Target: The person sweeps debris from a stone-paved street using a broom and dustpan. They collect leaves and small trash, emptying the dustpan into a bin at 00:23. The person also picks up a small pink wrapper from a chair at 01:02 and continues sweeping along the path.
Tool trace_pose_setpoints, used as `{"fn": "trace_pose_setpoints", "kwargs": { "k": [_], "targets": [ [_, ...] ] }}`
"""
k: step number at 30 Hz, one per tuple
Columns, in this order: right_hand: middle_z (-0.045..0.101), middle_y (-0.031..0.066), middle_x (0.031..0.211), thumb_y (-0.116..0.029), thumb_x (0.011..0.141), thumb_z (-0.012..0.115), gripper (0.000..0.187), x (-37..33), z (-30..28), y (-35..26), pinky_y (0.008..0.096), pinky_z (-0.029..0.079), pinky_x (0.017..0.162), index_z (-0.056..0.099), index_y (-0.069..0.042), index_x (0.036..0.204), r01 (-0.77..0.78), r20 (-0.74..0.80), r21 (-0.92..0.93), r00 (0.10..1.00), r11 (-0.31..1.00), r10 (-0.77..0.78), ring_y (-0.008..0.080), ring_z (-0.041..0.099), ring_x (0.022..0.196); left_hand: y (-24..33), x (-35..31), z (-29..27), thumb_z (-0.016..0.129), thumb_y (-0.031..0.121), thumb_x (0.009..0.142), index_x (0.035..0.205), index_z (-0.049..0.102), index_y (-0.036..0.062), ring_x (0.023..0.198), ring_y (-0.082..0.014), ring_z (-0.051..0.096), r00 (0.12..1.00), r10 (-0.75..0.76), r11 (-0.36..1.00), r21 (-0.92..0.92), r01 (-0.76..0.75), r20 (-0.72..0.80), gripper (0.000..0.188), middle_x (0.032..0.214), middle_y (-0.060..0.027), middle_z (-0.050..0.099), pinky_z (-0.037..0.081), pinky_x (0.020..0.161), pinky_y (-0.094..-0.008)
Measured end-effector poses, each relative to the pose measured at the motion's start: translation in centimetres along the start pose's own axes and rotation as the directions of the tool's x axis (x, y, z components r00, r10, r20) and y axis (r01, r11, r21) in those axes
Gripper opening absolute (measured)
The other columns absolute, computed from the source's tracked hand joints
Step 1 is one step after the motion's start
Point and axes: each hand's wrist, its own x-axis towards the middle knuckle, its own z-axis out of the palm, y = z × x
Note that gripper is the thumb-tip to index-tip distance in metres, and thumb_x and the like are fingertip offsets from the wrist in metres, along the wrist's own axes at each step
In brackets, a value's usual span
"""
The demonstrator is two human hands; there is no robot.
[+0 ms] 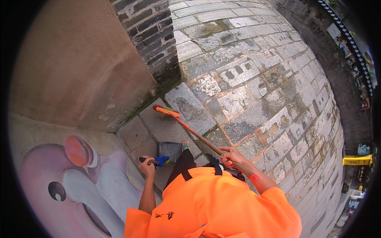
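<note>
My right hand [233,157] is closed round the wooden stick of a broom [198,137]. The stick slants away to the far left, where the orange and red broom head [167,111], with a bit of green, rests on the paving by the wall corner. My left hand [147,166] grips a dark handle that appears to belong to the grey dustpan [169,149] low by my feet. Something blue with a yellow-green tip [162,160] shows beside that handle; its kind is unclear. One sandalled foot [185,146] stands to the right of the dustpan.
A plastered wall [83,67] with a dark brick edge [154,39] rises at the far left. A painted mural [71,186] covers the near left wall. Uneven stone paving [254,99] stretches to the right. A yellow box-like object [357,160] stands at the far right.
</note>
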Motion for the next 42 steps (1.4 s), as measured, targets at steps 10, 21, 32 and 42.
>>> {"fn": "trace_pose_setpoints", "kwargs": {
  "k": [10, 21, 32, 42],
  "targets": [
    [0.043, 0.0026, 0.055, 0.003, 0.08, 0.048, 0.064, -1.8, -0.1, -4.5, 0.0232, 0.027, 0.032, 0.021, -0.005, 0.137, 0.29, -0.38, 0.268, 0.908, 0.919, -0.176, 0.0088, 0.038, 0.036, 8.7, 12.9, 8.8, 0.058, -0.008, 0.049, 0.06, 0.064, 0.0123, 0.072, -0.0251, 0.057, 0.94, 0.256, 0.963, -0.146, -0.227, 0.227, 0.024, 0.077, -0.0053, 0.054, 0.044, 0.06, -0.0344],
    [0.041, -0.0016, 0.053, -0.008, 0.084, 0.045, 0.01, 2.0, -11.8, -15.5, 0.025, 0.025, 0.03, 0.038, -0.012, 0.078, 0.608, -0.529, 0.378, 0.761, 0.698, -0.376, 0.0079, 0.036, 0.036, 24.9, 26.0, 22.8, 0.055, -0.009, 0.054, 0.065, 0.064, 0.0114, 0.073, -0.0257, 0.057, 0.837, 0.502, 0.858, -0.251, -0.449, 0.217, 0.025, 0.078, -0.0056, 0.057, 0.046, 0.063, -0.0343],
    [0.046, 0.0025, 0.052, -0.02, 0.082, 0.052, 0.019, 4.1, -18.3, -26.5, 0.0249, 0.033, 0.036, 0.048, -0.006, 0.068, 0.556, -0.422, 0.779, 0.806, 0.289, -0.414, 0.0126, 0.044, 0.041, 39.1, 36.8, 35.0, 0.053, -0.011, 0.053, 0.065, 0.061, 0.0105, 0.071, -0.0274, 0.057, 0.742, 0.664, 0.726, -0.311, -0.614, 0.086, 0.025, 0.077, -0.0058, 0.056, 0.045, 0.061, -0.0352],
    [0.051, 0.0023, 0.058, -0.014, 0.077, 0.053, 0.04, 16.8, -26.3, -40.2, 0.0246, 0.035, 0.036, 0.036, 0.016, 0.098, 0.441, -0.406, 0.893, 0.876, 0.087, -0.261, 0.0121, 0.053, 0.045, 41.7, 51.4, 51.0, 0.057, -0.005, 0.053, 0.064, 0.063, 0.0135, 0.071, -0.0266, 0.058, 0.825, 0.55, 0.813, -0.312, -0.491, 0.134, 0.022, 0.074, -0.0051, 0.056, 0.046, 0.061, -0.0344]
  ]
}}
